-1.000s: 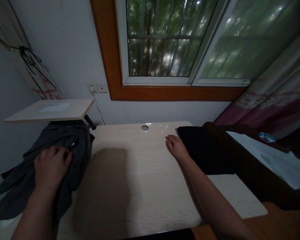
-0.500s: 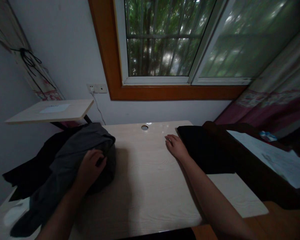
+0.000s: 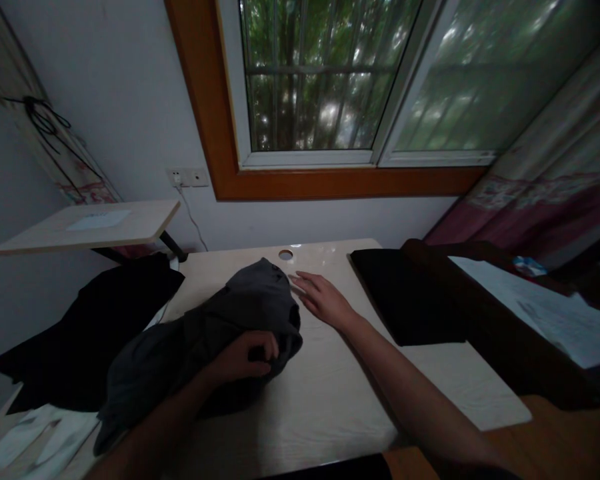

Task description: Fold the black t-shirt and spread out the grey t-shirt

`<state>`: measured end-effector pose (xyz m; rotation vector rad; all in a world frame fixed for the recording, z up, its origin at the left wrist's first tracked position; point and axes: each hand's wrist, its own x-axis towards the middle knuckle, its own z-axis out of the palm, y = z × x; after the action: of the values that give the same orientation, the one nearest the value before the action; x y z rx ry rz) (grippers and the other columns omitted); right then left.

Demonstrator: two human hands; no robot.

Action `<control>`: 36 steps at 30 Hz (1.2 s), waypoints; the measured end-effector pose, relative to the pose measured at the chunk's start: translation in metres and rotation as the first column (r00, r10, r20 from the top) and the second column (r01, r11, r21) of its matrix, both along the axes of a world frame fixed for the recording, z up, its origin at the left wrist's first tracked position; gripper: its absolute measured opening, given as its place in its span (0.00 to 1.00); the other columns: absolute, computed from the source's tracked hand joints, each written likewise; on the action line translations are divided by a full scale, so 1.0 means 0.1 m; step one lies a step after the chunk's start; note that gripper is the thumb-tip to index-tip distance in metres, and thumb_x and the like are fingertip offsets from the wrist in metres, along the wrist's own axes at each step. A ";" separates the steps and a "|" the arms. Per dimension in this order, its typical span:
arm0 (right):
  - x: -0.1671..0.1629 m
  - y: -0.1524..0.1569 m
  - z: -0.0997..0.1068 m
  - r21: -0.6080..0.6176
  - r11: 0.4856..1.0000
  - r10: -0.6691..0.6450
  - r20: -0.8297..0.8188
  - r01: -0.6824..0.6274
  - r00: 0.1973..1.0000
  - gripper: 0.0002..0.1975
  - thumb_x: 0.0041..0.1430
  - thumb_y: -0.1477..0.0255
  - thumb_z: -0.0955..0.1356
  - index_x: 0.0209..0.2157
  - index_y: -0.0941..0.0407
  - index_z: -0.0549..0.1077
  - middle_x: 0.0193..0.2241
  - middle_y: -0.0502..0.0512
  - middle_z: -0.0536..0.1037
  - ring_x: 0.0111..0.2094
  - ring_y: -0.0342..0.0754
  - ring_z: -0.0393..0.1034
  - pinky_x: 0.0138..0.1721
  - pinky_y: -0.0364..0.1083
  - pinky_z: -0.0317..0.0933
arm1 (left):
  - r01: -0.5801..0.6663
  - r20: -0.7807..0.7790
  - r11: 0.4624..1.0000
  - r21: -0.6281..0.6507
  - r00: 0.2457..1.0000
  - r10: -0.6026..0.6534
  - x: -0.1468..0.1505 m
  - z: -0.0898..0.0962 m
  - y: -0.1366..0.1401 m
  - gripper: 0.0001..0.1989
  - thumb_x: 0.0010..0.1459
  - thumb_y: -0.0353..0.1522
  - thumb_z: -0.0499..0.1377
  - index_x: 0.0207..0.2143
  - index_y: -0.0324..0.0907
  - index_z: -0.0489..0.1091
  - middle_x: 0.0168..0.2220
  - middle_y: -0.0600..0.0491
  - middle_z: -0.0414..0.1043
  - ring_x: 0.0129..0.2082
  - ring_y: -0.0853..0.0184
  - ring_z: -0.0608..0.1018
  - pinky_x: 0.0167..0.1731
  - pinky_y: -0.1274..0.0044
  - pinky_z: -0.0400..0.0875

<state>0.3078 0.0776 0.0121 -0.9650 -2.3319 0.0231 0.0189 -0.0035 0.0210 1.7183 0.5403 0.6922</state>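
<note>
A dark grey garment (image 3: 240, 303), bunched up so that its kind does not show, stretches across the left and middle of the desk. My left hand (image 3: 250, 353) is closed on its near side, fingers curled into the cloth. Just right of the garment's far end, my right hand (image 3: 325, 300) is low over the desk top, fingers stretched out and holding nothing. To the left lies a loose black garment (image 3: 85, 333). A flat, folded black cloth (image 3: 405, 293) rests on the right part of the desk.
A small raised shelf (image 3: 150, 230) with a paper on it stands at the back left of the pale wooden desk (image 3: 330, 400). White cloth pieces (image 3: 55, 443) lie at the front left. Papers (image 3: 530, 310) lie on a dark surface at right. Behind is a window (image 3: 320, 87).
My left hand has pulled the grey garment rightward to mid-desk, away from the black garment. My right hand has shifted left, closer to it. The view has turned slightly.
</note>
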 end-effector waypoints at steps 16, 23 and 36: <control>0.13 0.01 0.01 -0.052 0.983 -0.165 0.152 0.174 0.975 0.05 0.59 0.72 0.67 0.38 0.54 0.74 0.41 0.59 0.76 0.42 0.54 0.69 0.44 0.49 0.61 | -0.036 -0.058 0.987 0.156 0.997 0.045 0.12 0.20 0.05 0.27 0.55 0.47 0.67 0.53 0.45 0.69 0.55 0.43 0.70 0.57 0.54 0.72 0.59 0.60 0.64; 0.40 0.06 -0.04 -0.188 0.860 -0.509 -0.255 0.474 0.822 0.04 0.59 0.70 0.64 0.33 0.53 0.70 0.35 0.54 0.74 0.36 0.51 0.70 0.34 0.45 0.61 | -0.091 -0.297 0.829 0.551 0.908 0.297 -0.16 0.00 0.22 0.39 0.51 0.47 0.69 0.63 0.49 0.63 0.64 0.42 0.61 0.66 0.51 0.61 0.65 0.56 0.58; 0.37 0.05 -0.09 -0.303 0.829 -0.556 -0.362 0.469 0.748 0.05 0.56 0.67 0.67 0.33 0.53 0.74 0.32 0.54 0.80 0.34 0.55 0.75 0.34 0.46 0.65 | 0.047 -0.382 0.501 0.864 0.708 0.594 -0.08 -0.06 0.26 0.28 0.61 0.35 0.63 0.63 0.52 0.63 0.63 0.47 0.63 0.64 0.50 0.62 0.66 0.48 0.49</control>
<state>0.3443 0.0824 0.0027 -1.5074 -1.6080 0.2254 0.0108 0.0230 0.0145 2.8975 1.1609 0.6066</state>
